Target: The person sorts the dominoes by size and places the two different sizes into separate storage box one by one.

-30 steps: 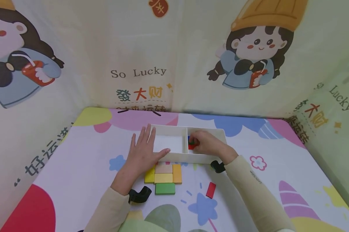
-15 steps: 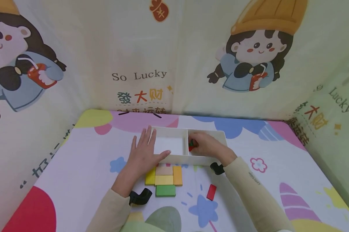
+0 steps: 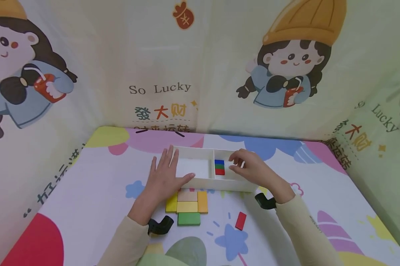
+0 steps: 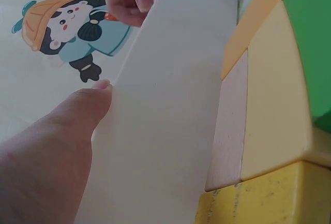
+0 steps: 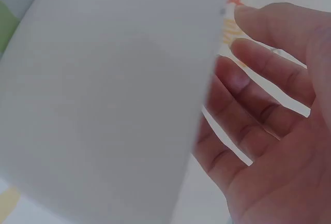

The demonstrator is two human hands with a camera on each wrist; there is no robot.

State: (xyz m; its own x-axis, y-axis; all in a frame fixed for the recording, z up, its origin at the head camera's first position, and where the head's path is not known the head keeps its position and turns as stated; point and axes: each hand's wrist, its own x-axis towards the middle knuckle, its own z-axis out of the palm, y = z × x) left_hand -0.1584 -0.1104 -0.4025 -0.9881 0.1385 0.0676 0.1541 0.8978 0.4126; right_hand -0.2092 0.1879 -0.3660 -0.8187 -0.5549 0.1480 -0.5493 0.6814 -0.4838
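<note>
A white two-compartment tray (image 3: 203,183) lies across the table. My left hand (image 3: 162,175) rests over its left end with fingers spread. In the left wrist view, the left thumb (image 4: 85,107) lies at the top edge of the tray's front wall. My right hand (image 3: 254,168) hovers over the right compartment, fingers loosely bent and holding nothing. The right wrist view shows its palm and bent fingers beyond the tray wall (image 5: 114,94). Against the divider, inside the right compartment, blue (image 3: 219,162), green (image 3: 219,167) and red (image 3: 220,172) blocks sit in a row.
In front of the tray, yellow (image 3: 171,203), pinkish (image 3: 187,196), pale yellow (image 3: 187,207) and orange (image 3: 202,202) blocks lie together. A green block (image 3: 188,219) sits at their near side. Farther right lies a single red block (image 3: 241,221). Printed curtains stand behind the table.
My right hand has drawn back to the right from the divider, its fingers loosened. The blue, green and red blocks now show in the compartment. My left hand keeps its place.
</note>
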